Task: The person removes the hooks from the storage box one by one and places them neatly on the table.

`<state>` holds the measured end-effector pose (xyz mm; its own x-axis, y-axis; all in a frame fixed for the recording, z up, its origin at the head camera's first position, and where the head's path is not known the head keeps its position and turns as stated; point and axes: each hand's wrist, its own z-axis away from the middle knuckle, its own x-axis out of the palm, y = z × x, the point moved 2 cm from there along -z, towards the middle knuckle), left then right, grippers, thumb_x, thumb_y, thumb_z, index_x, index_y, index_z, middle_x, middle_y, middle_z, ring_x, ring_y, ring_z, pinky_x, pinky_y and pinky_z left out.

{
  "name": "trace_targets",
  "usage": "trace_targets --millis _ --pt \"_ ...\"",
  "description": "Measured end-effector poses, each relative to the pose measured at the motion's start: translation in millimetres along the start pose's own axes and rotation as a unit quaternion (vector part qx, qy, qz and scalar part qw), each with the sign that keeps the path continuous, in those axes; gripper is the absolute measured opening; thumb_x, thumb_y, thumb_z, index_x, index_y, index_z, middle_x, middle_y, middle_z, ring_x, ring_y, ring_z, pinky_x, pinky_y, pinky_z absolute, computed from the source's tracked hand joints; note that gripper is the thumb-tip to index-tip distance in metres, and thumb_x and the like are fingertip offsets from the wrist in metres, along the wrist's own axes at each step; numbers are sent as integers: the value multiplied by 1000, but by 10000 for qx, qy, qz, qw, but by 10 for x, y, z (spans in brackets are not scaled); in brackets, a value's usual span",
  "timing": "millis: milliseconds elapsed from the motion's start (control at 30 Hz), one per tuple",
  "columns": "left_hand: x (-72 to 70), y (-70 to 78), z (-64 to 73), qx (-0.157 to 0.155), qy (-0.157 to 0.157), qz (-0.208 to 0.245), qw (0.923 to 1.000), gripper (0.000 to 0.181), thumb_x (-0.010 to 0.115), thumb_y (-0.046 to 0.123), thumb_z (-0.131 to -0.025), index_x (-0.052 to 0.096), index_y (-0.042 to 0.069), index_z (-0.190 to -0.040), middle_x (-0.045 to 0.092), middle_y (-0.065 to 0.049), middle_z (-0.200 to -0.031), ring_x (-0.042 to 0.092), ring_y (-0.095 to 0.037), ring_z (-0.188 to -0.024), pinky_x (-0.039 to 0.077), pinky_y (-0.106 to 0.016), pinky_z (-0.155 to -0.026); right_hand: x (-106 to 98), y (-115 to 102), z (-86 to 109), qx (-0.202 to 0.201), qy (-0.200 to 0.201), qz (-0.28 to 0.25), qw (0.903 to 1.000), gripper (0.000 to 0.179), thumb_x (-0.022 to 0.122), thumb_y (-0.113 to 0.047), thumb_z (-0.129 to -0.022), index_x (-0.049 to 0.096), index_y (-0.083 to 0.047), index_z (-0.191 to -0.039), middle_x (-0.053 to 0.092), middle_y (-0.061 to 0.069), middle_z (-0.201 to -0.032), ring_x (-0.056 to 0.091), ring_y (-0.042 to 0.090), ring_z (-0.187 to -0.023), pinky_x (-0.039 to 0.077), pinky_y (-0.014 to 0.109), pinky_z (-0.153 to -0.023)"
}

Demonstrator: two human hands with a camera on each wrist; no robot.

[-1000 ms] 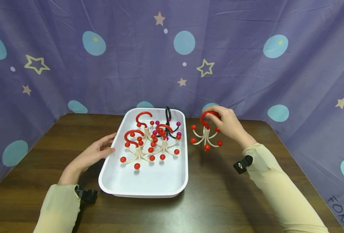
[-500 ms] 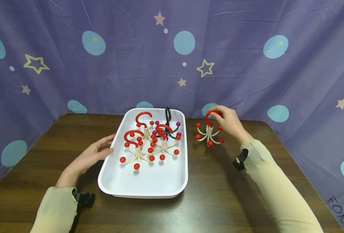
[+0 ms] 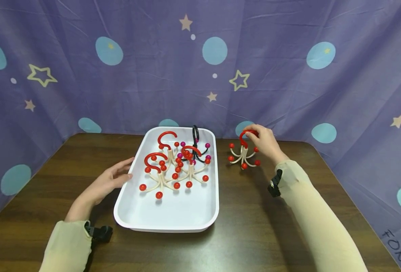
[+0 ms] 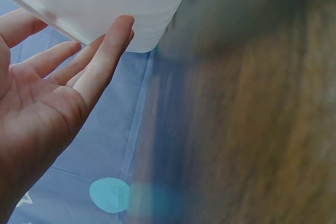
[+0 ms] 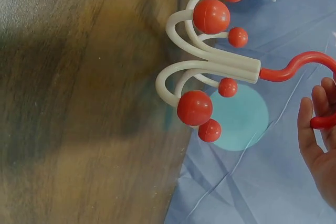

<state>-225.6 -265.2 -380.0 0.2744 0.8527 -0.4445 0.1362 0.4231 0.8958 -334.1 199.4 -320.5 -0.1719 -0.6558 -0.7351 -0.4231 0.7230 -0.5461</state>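
Gripping the hanger (image 3: 244,152) by its red hook (image 5: 275,75) in the curled right hand (image 3: 264,142), farther from the white tray (image 3: 176,213) than a second ago; on or just above the table (image 3: 248,226), impossible to tell which. Keeping the left hand (image 3: 107,180) at the tray's side with fingers apart.

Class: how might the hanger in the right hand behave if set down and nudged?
The hanger is likely stiff: its arms curve without drooping. It seems light, being slender and held by only its hook in the right hand. Those splayed arms should discourage rolling.
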Motion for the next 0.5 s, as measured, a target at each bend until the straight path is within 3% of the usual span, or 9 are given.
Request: trace_targets --millis 267,500 --pt "-3 -18 -2 25 -22 93 10000 62 53 20 -92 22 5 -144 39 -27 -133 55 1 -95 48 -25 -76 55 65 -34 181 -62 56 9998 22 54 -20 -92 63 -9 -108 62 11 -105 55 23 -87 42 37 -75" --pt "-6 -26 4 -2 -35 147 9999 62 53 20 -92 22 5 -144 38 -27 -134 55 1 -95 48 -24 -77 102 51 -56 103 11 68 9999 22 54 -20 -92 63 -9 -108 63 11 -105 56 25 -92 42 41 -81"
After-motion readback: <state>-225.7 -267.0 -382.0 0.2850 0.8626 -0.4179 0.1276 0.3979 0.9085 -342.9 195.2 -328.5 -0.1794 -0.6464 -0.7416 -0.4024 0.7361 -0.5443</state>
